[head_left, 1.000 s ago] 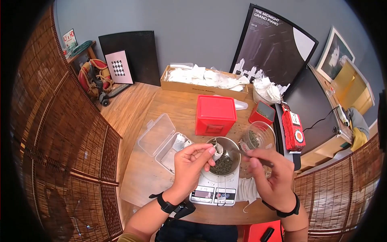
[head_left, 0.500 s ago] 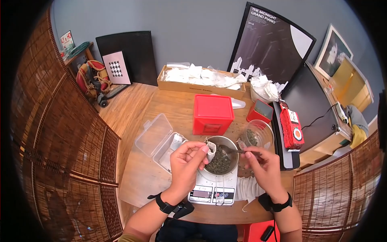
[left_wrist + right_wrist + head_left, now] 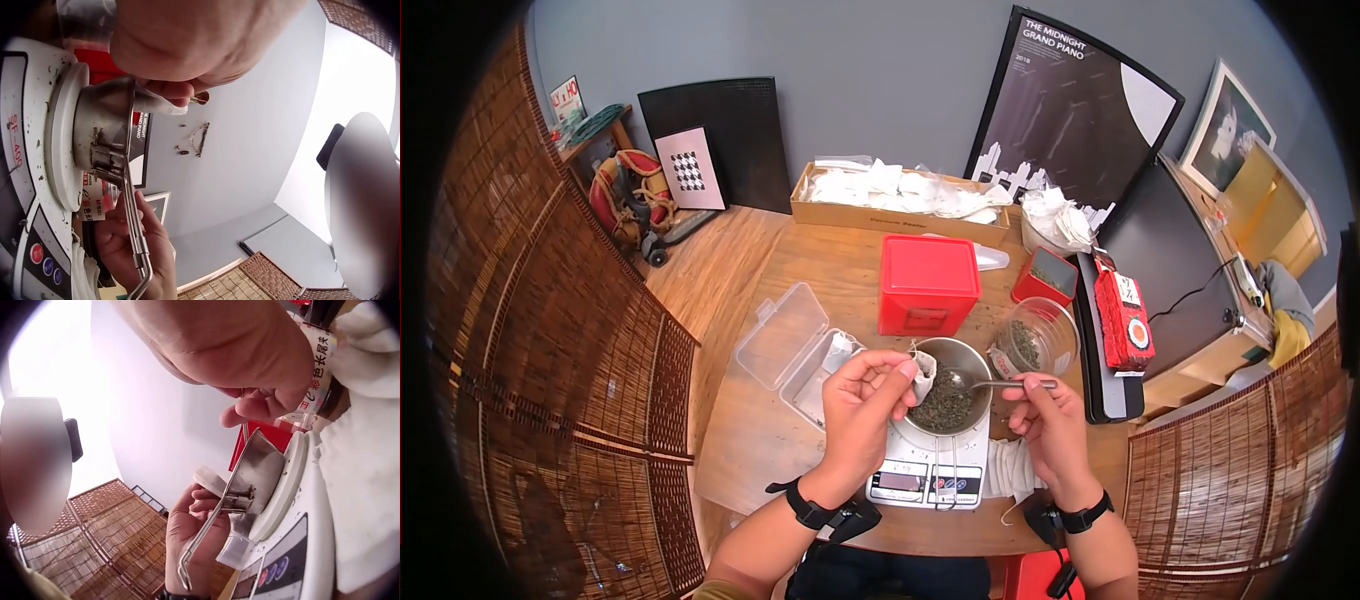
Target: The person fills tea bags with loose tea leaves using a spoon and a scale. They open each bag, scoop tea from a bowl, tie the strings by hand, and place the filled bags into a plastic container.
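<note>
The left hand [image 3: 861,408] pinches a small white cloth bag [image 3: 924,380] at the left rim of a metal bowl. Dried leaves [image 3: 943,403] lie in that bowl [image 3: 261,469], which stands on a white digital scale [image 3: 960,470]. Between thumb and fingers, the right hand [image 3: 1050,432] holds a metal spoon [image 3: 1012,384] by its handle, its head down in the bowl at the leaves. In the left wrist view the bowl [image 3: 106,125] has a wire handle [image 3: 133,215] reaching out from its rim.
Behind the scale stands a red tin [image 3: 930,285]; an open clear plastic box [image 3: 785,335] lies left. On the right are a clear tub [image 3: 1055,340], a small red tin [image 3: 1045,278] and a red packet [image 3: 1124,320]. A cardboard box [image 3: 900,220] holds white bags.
The right hand has come down and left, lowering the spoon into the bowl, then its grip on the handle has shifted. The left hand with the bag has moved slightly left.
</note>
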`<state>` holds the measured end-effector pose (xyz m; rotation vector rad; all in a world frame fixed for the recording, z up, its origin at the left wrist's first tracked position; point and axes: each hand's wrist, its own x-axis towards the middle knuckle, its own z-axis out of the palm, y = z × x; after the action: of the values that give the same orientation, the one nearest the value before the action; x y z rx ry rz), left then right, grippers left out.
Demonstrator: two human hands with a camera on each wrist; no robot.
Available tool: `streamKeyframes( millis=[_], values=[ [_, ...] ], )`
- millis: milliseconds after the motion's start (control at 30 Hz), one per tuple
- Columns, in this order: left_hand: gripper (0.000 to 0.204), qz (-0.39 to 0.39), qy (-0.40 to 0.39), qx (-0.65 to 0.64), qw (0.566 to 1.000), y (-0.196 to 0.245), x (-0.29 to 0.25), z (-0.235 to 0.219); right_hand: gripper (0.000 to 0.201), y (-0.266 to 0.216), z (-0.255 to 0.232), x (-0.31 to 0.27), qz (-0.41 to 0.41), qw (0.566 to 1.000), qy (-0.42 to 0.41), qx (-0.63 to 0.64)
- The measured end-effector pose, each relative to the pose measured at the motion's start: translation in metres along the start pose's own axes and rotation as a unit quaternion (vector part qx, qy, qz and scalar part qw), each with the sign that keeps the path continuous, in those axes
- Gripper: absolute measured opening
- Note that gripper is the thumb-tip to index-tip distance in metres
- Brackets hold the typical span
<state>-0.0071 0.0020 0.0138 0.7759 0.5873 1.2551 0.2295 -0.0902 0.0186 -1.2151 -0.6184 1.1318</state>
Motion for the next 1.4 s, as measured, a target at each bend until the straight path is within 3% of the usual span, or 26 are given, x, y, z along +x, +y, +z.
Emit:
streamKeyframes(
  millis=[167, 367, 667, 733, 967, 1133, 1233, 1400],
  values=[
    [0.01, 0.001, -0.003, 0.004, 1.0, -0.001, 0.0, 0.0, 0.021, -0.006, -0.001, 0.0, 0.014, 0.999, -0.001, 0.046],
    [0.015, -0.003, -0.004, 0.008, 1.0, -0.002, 0.0, -0.001, 0.022, -0.041, 0.015, -0.002, -0.024, 0.997, -0.009, 0.069],
    [0.019, -0.005, -0.005, 0.029, 1.0, -0.003, 0.0, -0.001, 0.021, -0.072, 0.049, -0.01, -0.108, 0.991, -0.019, -0.079],
    [0.019, -0.007, -0.008, 0.027, 1.0, -0.003, -0.001, -0.002, 0.018, -0.076, 0.054, -0.015, -0.155, 0.974, -0.02, -0.165],
    [0.018, -0.01, -0.012, 0.017, 1.0, -0.004, 0.0, -0.002, 0.016, -0.084, 0.069, -0.032, -0.229, 0.946, -0.048, -0.223],
    [0.018, -0.012, -0.015, 0.012, 1.0, -0.003, 0.0, -0.001, 0.016, -0.081, 0.067, -0.036, -0.362, 0.858, -0.07, -0.357],
    [0.015, -0.009, -0.001, 0.018, 1.0, -0.001, -0.001, 0.003, 0.015, -0.079, 0.07, -0.037, -0.396, 0.822, -0.092, -0.399],
    [0.017, 0.003, -0.013, 0.018, 1.0, -0.003, -0.001, -0.001, 0.015, -0.075, 0.062, -0.036, -0.373, 0.846, -0.069, -0.374]
  ],
)
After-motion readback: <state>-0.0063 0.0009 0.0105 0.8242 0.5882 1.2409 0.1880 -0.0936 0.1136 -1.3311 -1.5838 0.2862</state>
